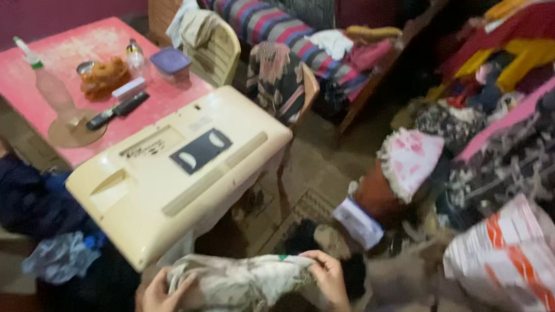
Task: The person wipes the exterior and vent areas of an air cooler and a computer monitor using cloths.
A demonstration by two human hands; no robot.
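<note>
At the far left a pink desk (12, 76) carries a clear bottle (54, 89), a knife (117, 110), a small jar (135, 54) and a box with a blue lid (171, 61). Nearer, on the left, dark blue clothes (24, 201) lie heaped on a chair. A cream plastic case (177, 172) juts out from the desk's near edge toward the person.

At the near edge, low in the middle, the left hand (159, 303) grips the left end of a pale, stained cloth (242, 285), its fingers (178, 284) curled into the fabric. The right hand (327, 280) holds the cloth's right end, fingers (314, 257) bent and pinching a fold. The cloth is stretched and bunched between both hands, just below the case.

Further right, a brown pot (376, 197) stands on the floor with a pink and white frilled cover (410, 160) touching it. At the near right lies a white sack with orange stripes (511, 262). Behind it, a big pile of mixed clothes (522, 85) fills the right side. At the far middle, a striped bed (264, 15) holds more cloth.
</note>
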